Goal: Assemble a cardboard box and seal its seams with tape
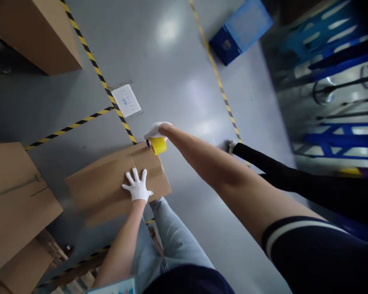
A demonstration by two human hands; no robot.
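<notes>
A closed cardboard box [110,179] lies in front of my legs, its long side running off to the left. My left hand [138,187], in a white glove, rests flat on top of it with fingers spread. Above the box's right far corner is my right hand [157,130], also gloved. Its fingers are closed around a roll of yellow tape [158,145] that hangs just over the box edge. The glove and wrist partly hide the grip on the roll.
Large cardboard boxes [15,196] stand at left, and another box [58,41] at upper left. Yellow-black tape lines [92,59] and a white sheet [126,100] mark the grey floor. A blue crate [242,30] stands beyond. Another person's black-clad limb [263,161] enters from the right.
</notes>
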